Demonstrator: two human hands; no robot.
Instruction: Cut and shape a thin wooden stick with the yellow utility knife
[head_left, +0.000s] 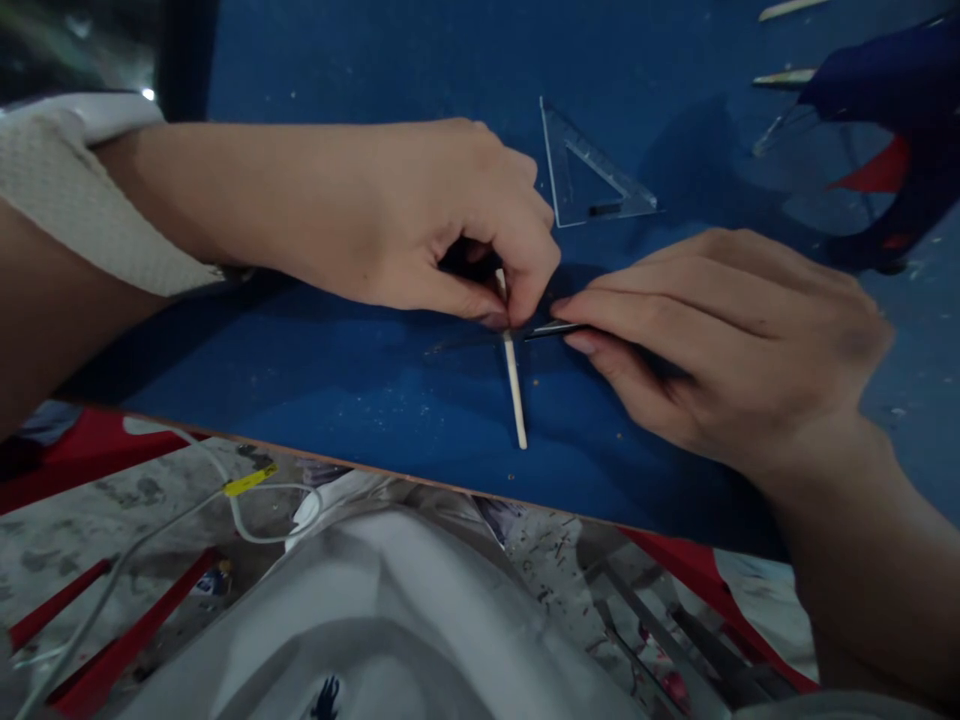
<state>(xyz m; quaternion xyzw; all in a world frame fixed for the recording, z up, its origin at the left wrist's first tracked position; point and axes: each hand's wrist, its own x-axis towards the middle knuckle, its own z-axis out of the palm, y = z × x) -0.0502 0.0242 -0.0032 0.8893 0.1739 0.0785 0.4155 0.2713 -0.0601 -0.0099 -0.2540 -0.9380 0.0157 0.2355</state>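
Observation:
My left hand is closed, with thumb and forefinger pinching a thin pale wooden stick. The stick's near end points toward the table's front edge, and its upper part is partly hidden by my fingers. From the right, my right hand pinches a slim dark knife between thumb and fingers. Its narrow metal blade meets the stick just below my left fingertips, or lies very close to it. Most of the knife is hidden inside my right hand.
Beyond my hands lies a clear triangular set square on the blue table. A dark blue glue gun with a red trigger is at the right. Another wooden stick lies at the far edge. A pale cable hangs below the table.

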